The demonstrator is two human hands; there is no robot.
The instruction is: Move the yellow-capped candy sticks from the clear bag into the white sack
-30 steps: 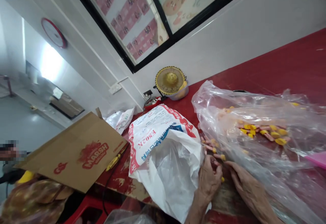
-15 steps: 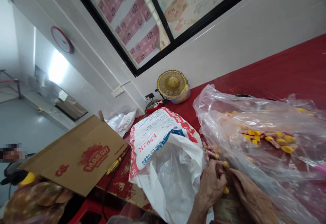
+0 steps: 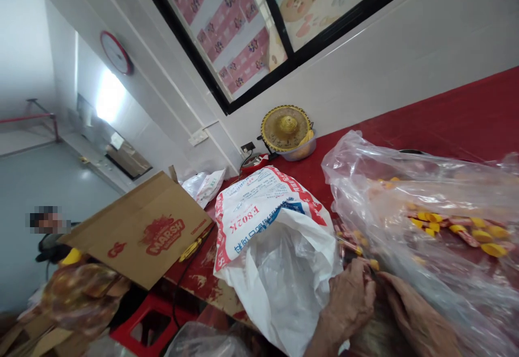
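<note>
My left hand [image 3: 351, 295] is closed at the table's near edge, its fingers curled around a small yellow-capped pink stick; a yellow cap [image 3: 373, 265] shows by the fingertips. Close beside it, my right hand [image 3: 417, 313] has its fingers bent and pressed together, and whatever they hold is hidden. Just beyond the hands lie several more pink sticks [image 3: 347, 240] with yellow ends. A white woven sack [image 3: 247, 238] with red and blue print gapes open left of my left hand. A large clear plastic bag [image 3: 365, 184] spreads to the right, over or around several yellow-capped sticks [image 3: 462, 227].
A cardboard box [image 3: 150, 232] stands left of the sack, above a red stool [image 3: 141, 319]. By the wall sit a gold round hat-like object [image 3: 287, 128] and a plastic tub [image 3: 298, 151]. Another person [image 3: 52, 238] is at the far left. The table [image 3: 458, 113] is red.
The view has swung left, so everything sits further right in the picture. My left hand has turned, and the pink stick seen in its fingers before is now mostly covered.
</note>
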